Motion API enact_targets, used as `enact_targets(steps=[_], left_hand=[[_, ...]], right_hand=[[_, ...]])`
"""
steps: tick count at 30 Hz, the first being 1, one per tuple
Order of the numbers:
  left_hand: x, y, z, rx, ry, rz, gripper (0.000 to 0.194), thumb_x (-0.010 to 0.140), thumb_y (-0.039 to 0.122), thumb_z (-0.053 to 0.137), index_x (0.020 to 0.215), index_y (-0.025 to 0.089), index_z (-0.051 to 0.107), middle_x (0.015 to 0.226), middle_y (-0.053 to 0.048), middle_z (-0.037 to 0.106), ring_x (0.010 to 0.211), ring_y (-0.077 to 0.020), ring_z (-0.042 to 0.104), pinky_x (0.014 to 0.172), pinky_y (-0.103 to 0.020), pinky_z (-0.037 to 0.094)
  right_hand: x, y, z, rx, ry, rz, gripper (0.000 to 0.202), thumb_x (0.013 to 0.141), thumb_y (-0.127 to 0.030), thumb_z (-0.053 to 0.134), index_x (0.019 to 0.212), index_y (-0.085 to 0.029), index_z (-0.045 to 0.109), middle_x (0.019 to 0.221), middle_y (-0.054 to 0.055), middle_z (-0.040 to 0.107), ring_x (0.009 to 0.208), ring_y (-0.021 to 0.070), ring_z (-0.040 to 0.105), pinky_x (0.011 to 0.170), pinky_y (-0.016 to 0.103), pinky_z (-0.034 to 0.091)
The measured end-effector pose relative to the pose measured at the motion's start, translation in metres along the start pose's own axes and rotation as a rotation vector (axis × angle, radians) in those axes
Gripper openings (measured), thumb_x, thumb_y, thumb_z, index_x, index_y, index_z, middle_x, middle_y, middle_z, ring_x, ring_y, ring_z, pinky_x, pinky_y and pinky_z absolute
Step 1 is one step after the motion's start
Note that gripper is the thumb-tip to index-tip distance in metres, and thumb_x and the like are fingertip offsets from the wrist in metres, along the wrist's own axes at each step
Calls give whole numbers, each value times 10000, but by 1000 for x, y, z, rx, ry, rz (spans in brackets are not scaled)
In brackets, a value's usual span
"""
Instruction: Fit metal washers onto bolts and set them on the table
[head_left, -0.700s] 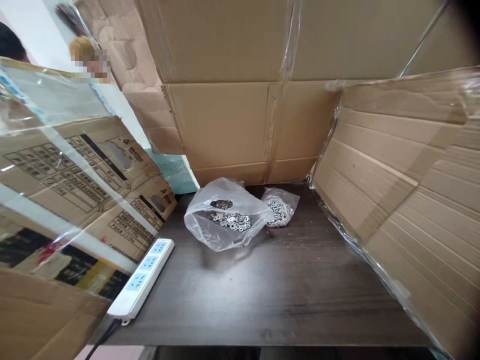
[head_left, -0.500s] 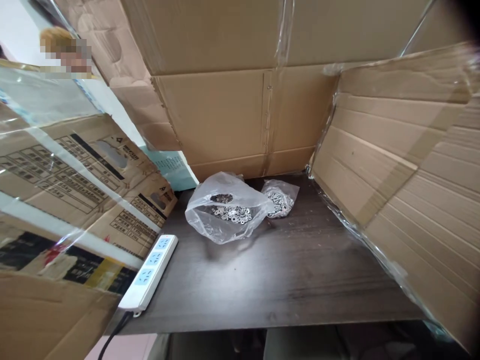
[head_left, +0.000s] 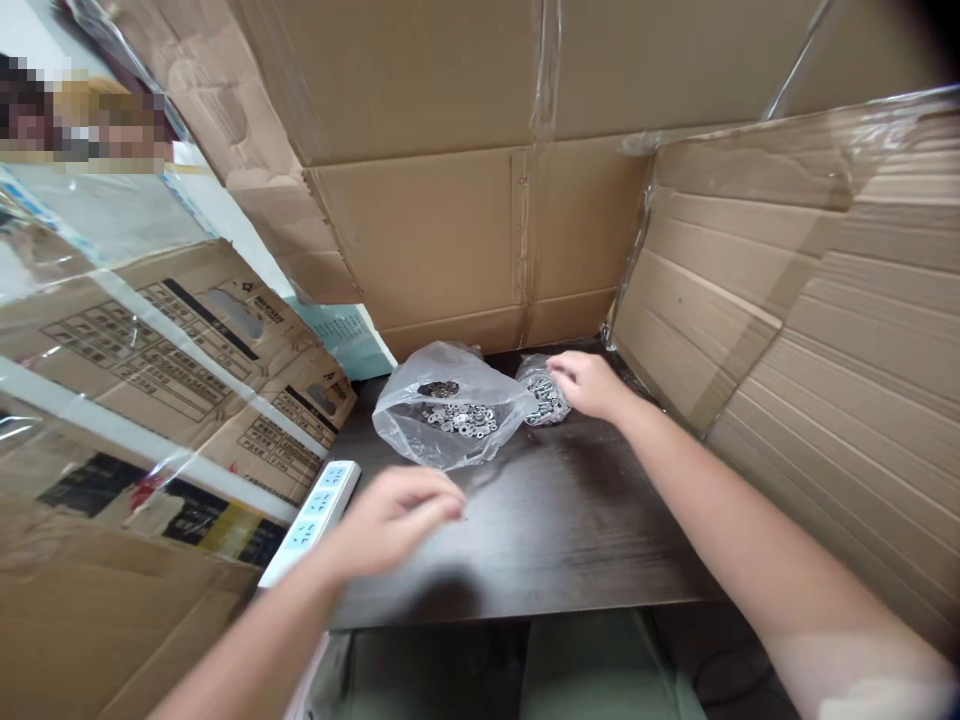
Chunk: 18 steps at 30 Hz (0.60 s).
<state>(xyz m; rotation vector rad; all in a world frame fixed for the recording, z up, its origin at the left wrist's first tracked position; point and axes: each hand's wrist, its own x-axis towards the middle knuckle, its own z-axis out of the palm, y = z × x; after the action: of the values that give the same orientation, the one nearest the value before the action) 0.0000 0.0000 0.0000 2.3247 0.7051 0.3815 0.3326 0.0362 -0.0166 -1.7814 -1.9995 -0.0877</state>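
My right hand (head_left: 587,383) is at the small clear plastic bag (head_left: 541,398) of screws, with its curled fingers pinched at the bag's upper right edge. That hand hides part of the bag. My left hand (head_left: 405,517) hovers over the near part of the dark table (head_left: 570,545), palm down, its thumb apart from the fingers and nothing visible in it. Beyond it, to the left of the small bag, lies a larger open plastic bag (head_left: 401,425) with many flat metal washers (head_left: 466,418) inside.
A white power strip (head_left: 319,510) lies at the table's left edge, partly behind my left forearm. Cardboard walls stand at the left (head_left: 180,360), back (head_left: 420,240) and right (head_left: 750,270). Light blue paper (head_left: 349,335) sits in the back left corner. People are beyond the left wall.
Both my hands have come into view from below. The right one has reached the small bag of screws; the left one is over the table. The camera view has shifted slightly.
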Motion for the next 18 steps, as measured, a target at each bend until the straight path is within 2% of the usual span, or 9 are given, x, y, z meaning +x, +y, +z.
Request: enact_targets(steps=[3,6,8,11,14,18], left_hand=[[36,-2,61,-156,-290,106,319,863,337,476,831,115,702,818,-41,669,746,-38,559,729,-137,426],[77,-10,117,-212,-338,138,292,833,315,502,823,104,704,801,-47,667,688,-27,510,690,-129,389],[97,-19,139,-233,-328,114,278,814,304,517,833,106,711,834,-55,681,710,-36,530,714,-130,403],[109,-34,149,-277,-288,26,318,823,304,476,857,83,703,820,-69,684,694,-43,541,683,-129,418],[106,-47,144,-298,-239,-54,370,835,341,441,885,76,694,784,-62,674,632,-33,507,621,-127,401],[100,-53,139,-294,-214,-72,333,808,365,495,881,124,712,840,-45,686,681,-39,522,663,-140,400]], right_hand=[[18,-4,38,-49,-160,20,315,850,-191,457,1073,-123,668,1101,105,625,1052,130,576,970,215,437],[33,-3,62,-112,-252,61,278,797,-183,536,1021,-107,682,1065,131,628,1036,146,587,944,203,440],[40,-2,70,-157,-283,81,298,799,-193,542,1046,-88,672,1089,157,609,1057,154,578,951,202,435],[47,0,76,-212,-312,94,325,829,-221,511,1073,-64,657,1135,187,572,1083,163,561,961,221,437],[52,1,84,-247,-328,99,325,851,-241,462,1047,-86,669,1148,184,551,1057,191,565,917,266,462],[55,1,98,-261,-303,113,335,850,-209,398,1011,-122,678,1138,163,539,1062,240,543,874,327,470]])
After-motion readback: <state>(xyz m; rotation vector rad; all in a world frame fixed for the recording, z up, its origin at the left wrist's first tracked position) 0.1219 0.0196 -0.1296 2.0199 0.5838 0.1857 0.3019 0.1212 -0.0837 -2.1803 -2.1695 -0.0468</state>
